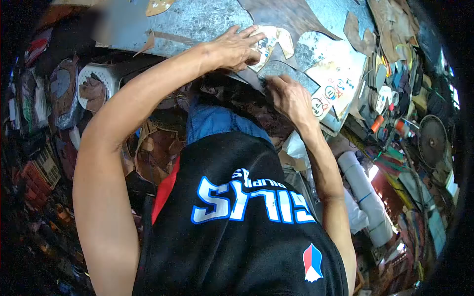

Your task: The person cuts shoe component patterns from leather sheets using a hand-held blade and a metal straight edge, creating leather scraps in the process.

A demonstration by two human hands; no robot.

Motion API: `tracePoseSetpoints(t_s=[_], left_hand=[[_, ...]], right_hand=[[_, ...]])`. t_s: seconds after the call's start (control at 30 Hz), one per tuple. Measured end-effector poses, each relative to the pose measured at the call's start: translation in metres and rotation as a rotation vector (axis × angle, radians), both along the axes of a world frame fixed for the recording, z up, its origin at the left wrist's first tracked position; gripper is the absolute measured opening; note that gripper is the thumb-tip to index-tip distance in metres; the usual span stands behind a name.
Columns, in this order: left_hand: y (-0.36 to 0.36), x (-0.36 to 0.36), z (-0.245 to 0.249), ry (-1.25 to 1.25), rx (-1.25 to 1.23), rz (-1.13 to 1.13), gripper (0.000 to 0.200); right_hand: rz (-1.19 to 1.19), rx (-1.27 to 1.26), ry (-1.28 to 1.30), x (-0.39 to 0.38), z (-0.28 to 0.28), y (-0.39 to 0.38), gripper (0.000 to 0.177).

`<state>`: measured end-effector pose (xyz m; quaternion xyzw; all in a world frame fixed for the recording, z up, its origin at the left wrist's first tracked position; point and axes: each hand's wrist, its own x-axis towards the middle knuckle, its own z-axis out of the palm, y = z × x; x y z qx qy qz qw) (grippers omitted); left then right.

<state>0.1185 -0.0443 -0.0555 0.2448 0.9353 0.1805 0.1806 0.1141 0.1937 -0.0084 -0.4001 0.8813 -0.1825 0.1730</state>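
My left hand (236, 49) lies with its fingers spread over a cream template (284, 40) that has dark stains and marks. The template rests on the grey metal-topped table (197, 22), next to a brown leather sheet (286, 15). Close to the table's front edge, my right hand (290, 98) is closed with its fingers curled. Whatever it grips is hidden by the fingers. A dark strip (253, 79) runs along the edge between both hands. To the right of them lies a white template (333, 81) with handwritten numbers and circles.
Brown leather scraps (359, 34) lie toward the table's right end. A white perforated plastic stool (96, 81) stands at the left. On the right are a round fan (432, 140), a white roll (363, 192) and cluttered shoe-like pieces. More scraps lie below the table.
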Motion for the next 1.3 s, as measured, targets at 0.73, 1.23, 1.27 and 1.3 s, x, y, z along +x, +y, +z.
tracePoseSetpoints(t_s=[0.73,1.23,1.27,1.3], left_hand=[[-0.004,-0.022,0.015,0.141,0.063,-0.126,0.048],[-0.003,-0.026,0.012,0.164,0.003,-0.151,0.056],[-0.002,-0.025,0.012,0.167,0.008,-0.150,0.056],[-0.002,-0.023,0.013,0.162,0.007,-0.156,0.056]], right_hand=[[-0.856,-0.251,0.082,0.025,-0.017,-0.063,0.031],[-0.915,-0.241,0.140,0.012,-0.030,-0.077,0.028],[-0.911,-0.214,0.138,0.012,-0.029,-0.078,0.027],[-0.905,-0.187,0.138,0.011,-0.029,-0.079,0.026]])
